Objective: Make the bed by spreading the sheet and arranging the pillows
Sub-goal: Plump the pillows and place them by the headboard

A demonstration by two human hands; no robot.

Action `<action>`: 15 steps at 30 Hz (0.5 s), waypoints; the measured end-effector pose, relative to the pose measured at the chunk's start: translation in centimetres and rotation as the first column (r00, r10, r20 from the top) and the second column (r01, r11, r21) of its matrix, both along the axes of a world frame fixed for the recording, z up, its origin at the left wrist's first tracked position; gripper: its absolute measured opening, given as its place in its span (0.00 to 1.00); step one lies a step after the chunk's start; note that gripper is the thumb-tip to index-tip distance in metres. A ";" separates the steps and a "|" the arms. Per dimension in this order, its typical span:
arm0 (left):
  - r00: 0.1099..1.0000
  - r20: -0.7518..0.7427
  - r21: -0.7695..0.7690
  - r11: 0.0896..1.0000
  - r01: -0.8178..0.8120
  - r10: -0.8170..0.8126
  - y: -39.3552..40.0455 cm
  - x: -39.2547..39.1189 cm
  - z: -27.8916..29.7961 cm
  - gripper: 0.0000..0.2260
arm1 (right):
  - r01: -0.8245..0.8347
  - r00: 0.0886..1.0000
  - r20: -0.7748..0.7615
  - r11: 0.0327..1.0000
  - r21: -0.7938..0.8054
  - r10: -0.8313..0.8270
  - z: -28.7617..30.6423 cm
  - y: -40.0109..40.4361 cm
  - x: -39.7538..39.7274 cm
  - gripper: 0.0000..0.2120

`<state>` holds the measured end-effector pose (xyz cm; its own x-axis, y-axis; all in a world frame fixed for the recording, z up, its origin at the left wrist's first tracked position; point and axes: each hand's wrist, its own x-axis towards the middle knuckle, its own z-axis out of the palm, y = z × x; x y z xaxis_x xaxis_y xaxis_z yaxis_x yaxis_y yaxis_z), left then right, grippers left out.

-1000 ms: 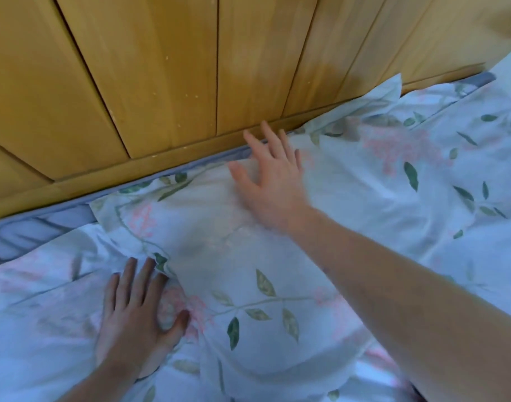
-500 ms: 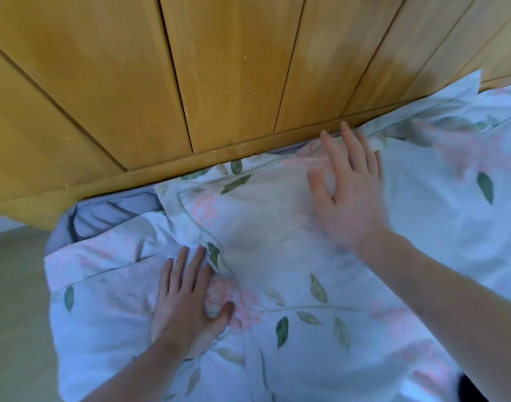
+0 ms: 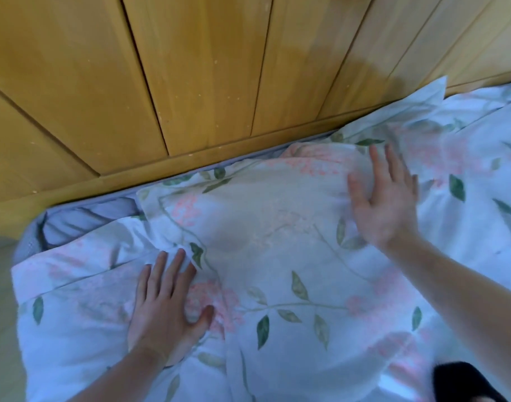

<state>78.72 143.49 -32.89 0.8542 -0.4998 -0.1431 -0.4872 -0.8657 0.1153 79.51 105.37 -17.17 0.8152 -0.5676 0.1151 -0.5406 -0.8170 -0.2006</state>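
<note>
Rightward slides the right hand (image 3: 385,204), fingers flat like the left hand's (image 3: 167,309), smoothing rumpled floral sheet (image 3: 277,227).

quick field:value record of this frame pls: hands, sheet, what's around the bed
left hand: flat, fingers straight, pressing the floral sheet near its left side
right hand: open, fingers spread, on the raised bulge of the sheet by the wall
sheet state: wrinkled, folds between the hands, not yet smooth
wooden panel wall: runs along the bed's far edge
grey mattress: corner exposed at the far left
pillows: none clearly visible
</note>
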 end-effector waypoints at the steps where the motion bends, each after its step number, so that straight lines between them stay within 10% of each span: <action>1: 1.000 0.004 0.002 1.000 -0.002 0.002 0.1 0.0 -0.1 0.39 | -0.117 0.992 0.036 0.993 -0.014 0.118 0.3 1.9 1.0 0.31; 5: 0.999 0.043 0.006 1.000 0.003 -0.004 -0.2 -0.1 -0.6 0.40 | -0.271 0.957 -0.111 0.962 -0.027 0.267 -1.8 4.4 2.3 0.31; 10: 0.999 0.038 -0.016 1.000 -0.001 0.002 -0.4 0.0 -0.2 0.41 | 0.369 0.844 -0.401 0.928 -0.048 -0.356 -3.9 -6.3 -4.3 0.40; 15: 0.999 0.054 -0.012 1.000 0.003 -0.002 -0.5 -0.2 -0.2 0.39 | 0.493 0.865 -0.135 0.868 0.049 -0.484 -2.4 -7.5 -4.9 0.39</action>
